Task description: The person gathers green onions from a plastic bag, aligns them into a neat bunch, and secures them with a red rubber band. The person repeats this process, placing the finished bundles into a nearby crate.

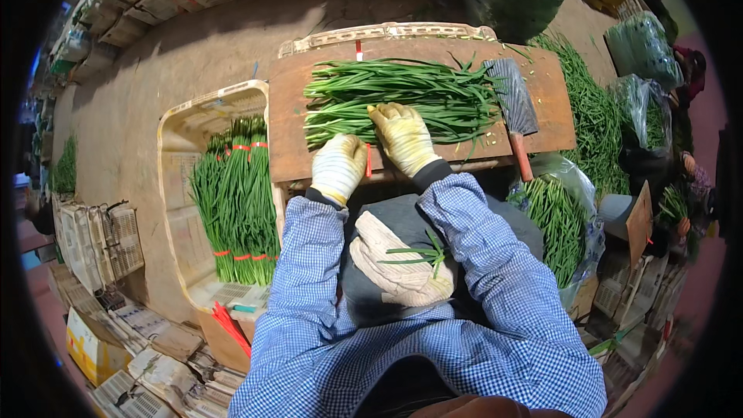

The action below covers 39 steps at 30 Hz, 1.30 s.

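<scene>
Two side-by-side bundles of garlic chives (400,84) lie across a wooden board (290,122), pale cut ends to the left. My right hand (404,133), in a yellow-coated glove, rests on the nearer bundle with its fingers bent over the stalks. My left hand (339,165), gloved too, is curled at that bundle's near edge by the stem ends. Beside its fingers hangs the end of a red tie (368,161); whether I grip it is hidden. Another red tie end (359,50) shows beyond the far bundle. A cleaver (514,96) lies right of the leaf tips, its handle over the board's near edge.
Left of the board, a plastic crate (168,186) holds several chive bundles (244,209) bound with red ties. Spare red ties (229,325) lie at its near end. Loose chives (586,110) and a bagged heap (551,215) are on the right. A cloth (400,261) covers my lap.
</scene>
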Each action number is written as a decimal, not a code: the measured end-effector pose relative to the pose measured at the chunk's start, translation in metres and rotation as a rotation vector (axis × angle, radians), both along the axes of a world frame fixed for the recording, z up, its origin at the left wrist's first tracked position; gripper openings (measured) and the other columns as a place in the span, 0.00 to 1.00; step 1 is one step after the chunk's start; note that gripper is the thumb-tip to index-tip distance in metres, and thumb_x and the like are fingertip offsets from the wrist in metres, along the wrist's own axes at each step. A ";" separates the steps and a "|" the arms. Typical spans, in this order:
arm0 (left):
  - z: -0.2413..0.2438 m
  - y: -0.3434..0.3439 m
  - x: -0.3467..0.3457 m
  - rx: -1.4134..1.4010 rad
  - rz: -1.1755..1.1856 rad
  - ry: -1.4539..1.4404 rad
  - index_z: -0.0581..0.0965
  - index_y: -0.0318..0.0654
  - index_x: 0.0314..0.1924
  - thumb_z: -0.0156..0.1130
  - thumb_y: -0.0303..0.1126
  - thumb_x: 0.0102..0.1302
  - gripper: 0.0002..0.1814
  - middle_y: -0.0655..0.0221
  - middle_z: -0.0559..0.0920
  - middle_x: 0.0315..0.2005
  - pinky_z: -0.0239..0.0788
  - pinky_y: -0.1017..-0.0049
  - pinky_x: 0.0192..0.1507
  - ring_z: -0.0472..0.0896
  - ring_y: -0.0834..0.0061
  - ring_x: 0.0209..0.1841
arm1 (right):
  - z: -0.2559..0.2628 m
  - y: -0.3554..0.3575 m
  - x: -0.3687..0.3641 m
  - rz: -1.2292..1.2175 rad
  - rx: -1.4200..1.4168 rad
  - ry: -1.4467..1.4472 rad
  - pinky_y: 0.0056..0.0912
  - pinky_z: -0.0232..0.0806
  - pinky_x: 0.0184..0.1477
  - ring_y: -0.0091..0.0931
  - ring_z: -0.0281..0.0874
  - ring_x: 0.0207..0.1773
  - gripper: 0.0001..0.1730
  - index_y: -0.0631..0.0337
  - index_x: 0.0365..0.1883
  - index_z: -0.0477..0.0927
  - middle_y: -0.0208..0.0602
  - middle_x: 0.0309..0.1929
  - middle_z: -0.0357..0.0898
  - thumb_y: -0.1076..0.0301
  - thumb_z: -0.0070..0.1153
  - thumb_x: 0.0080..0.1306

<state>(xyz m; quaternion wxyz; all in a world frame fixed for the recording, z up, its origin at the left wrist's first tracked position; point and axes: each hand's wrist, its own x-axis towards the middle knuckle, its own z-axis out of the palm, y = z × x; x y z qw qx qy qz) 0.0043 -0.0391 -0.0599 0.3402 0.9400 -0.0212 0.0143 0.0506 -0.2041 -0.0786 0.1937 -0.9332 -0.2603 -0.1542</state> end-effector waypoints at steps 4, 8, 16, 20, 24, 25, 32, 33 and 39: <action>0.029 -0.011 0.029 0.018 0.050 -0.494 0.80 0.38 0.44 0.63 0.33 0.62 0.12 0.55 0.83 0.41 0.72 0.60 0.46 0.81 0.54 0.43 | 0.006 -0.004 -0.001 0.043 0.050 0.052 0.43 0.67 0.57 0.39 0.75 0.55 0.20 0.57 0.52 0.76 0.40 0.50 0.78 0.70 0.56 0.61; 0.022 -0.032 0.082 0.265 0.006 -0.474 0.73 0.40 0.62 0.60 0.43 0.66 0.27 0.52 0.75 0.60 0.52 0.52 0.70 0.70 0.54 0.65 | 0.020 -0.014 0.000 0.124 0.135 0.066 0.44 0.67 0.60 0.40 0.75 0.55 0.18 0.59 0.47 0.78 0.41 0.49 0.78 0.70 0.60 0.56; -0.022 -0.034 0.105 0.332 0.019 -0.338 0.75 0.42 0.61 0.59 0.44 0.67 0.25 0.56 0.77 0.59 0.52 0.53 0.69 0.71 0.57 0.64 | 0.061 -0.104 0.059 -0.294 0.096 -0.089 0.43 0.70 0.53 0.40 0.79 0.49 0.17 0.58 0.46 0.82 0.43 0.44 0.83 0.63 0.66 0.60; -0.023 -0.033 0.108 0.308 0.023 -0.323 0.76 0.42 0.60 0.59 0.44 0.67 0.24 0.57 0.77 0.59 0.53 0.53 0.69 0.71 0.58 0.64 | 0.046 -0.099 0.078 -0.280 -0.103 0.046 0.46 0.65 0.57 0.43 0.78 0.51 0.20 0.56 0.46 0.83 0.44 0.45 0.82 0.55 0.65 0.59; -0.027 -0.032 0.108 0.317 0.033 -0.320 0.76 0.42 0.59 0.59 0.45 0.67 0.24 0.59 0.78 0.58 0.53 0.54 0.69 0.71 0.59 0.64 | 0.036 -0.091 0.096 -0.247 -0.272 0.191 0.49 0.64 0.57 0.43 0.80 0.45 0.16 0.55 0.37 0.85 0.43 0.37 0.84 0.53 0.62 0.61; -0.027 -0.033 0.108 0.324 0.034 -0.309 0.77 0.43 0.59 0.59 0.45 0.68 0.24 0.59 0.78 0.58 0.53 0.54 0.69 0.72 0.59 0.64 | 0.035 -0.090 0.099 -0.240 -0.271 0.242 0.49 0.64 0.58 0.42 0.80 0.45 0.15 0.55 0.36 0.86 0.43 0.35 0.84 0.53 0.62 0.61; -0.029 -0.034 0.111 0.351 0.026 -0.246 0.79 0.46 0.57 0.59 0.47 0.68 0.22 0.61 0.79 0.57 0.55 0.55 0.67 0.72 0.61 0.63 | 0.051 -0.122 0.082 -0.253 1.288 0.529 0.26 0.72 0.51 0.24 0.83 0.42 0.11 0.65 0.39 0.85 0.37 0.37 0.87 0.66 0.57 0.71; -0.030 -0.035 0.111 0.354 0.028 -0.249 0.79 0.46 0.57 0.59 0.47 0.68 0.22 0.61 0.79 0.57 0.55 0.55 0.67 0.72 0.61 0.64 | 0.056 -0.133 0.076 -0.217 1.468 0.545 0.27 0.72 0.50 0.25 0.83 0.40 0.14 0.65 0.39 0.85 0.38 0.36 0.87 0.63 0.55 0.72; -0.034 -0.033 0.112 0.373 0.028 -0.244 0.76 0.47 0.58 0.58 0.48 0.68 0.23 0.60 0.78 0.58 0.55 0.55 0.67 0.71 0.60 0.64 | 0.083 -0.148 0.029 -0.234 0.638 1.177 0.20 0.68 0.30 0.18 0.76 0.26 0.15 0.63 0.35 0.84 0.33 0.30 0.85 0.59 0.58 0.71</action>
